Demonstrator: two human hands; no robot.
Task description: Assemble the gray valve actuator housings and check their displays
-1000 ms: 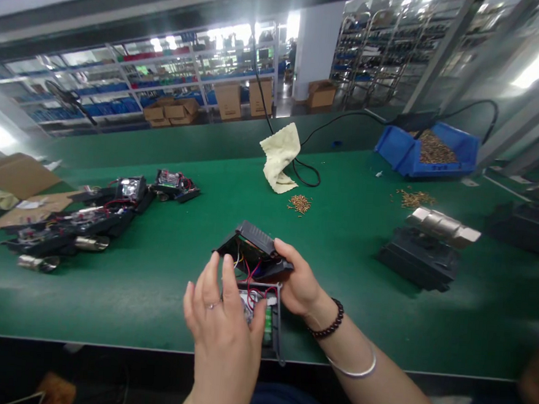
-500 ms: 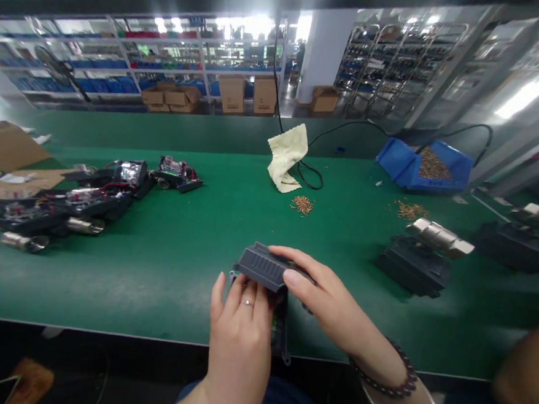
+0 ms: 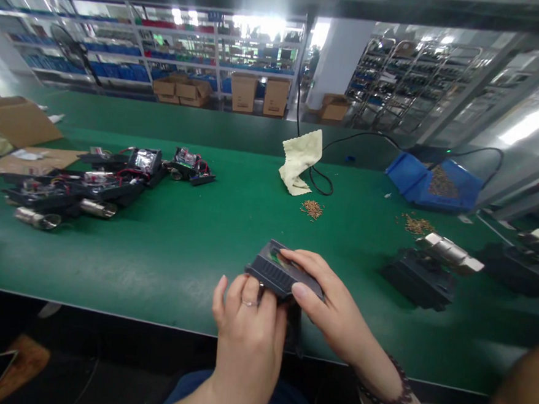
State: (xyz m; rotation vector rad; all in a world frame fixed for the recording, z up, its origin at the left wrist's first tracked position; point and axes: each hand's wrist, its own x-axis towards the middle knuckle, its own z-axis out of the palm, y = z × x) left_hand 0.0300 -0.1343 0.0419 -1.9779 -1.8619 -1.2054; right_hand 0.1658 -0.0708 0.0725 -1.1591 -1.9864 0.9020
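Note:
A dark grey ribbed plastic cover (image 3: 279,270) lies closed over a black device case near the front edge of the green table (image 3: 193,240). My left hand (image 3: 246,329) curls its fingers around the case's near left side. From the right, my right hand (image 3: 331,302) presses its fingers flat along the top of the cover. The case's inner parts are hidden under the cover and my hands.
Several open black devices with red wires (image 3: 86,186) lie at the left. A yellow cloth (image 3: 301,160), a black cable and a small pile of brass screws (image 3: 313,209) sit behind. A blue bin of screws (image 3: 437,184) and black units with metal cylinders (image 3: 426,268) stand at the right.
The cover, tilted up over the open case with wires showing, has come down flat onto it. My right hand moved onto its top and my left hand slid to its side.

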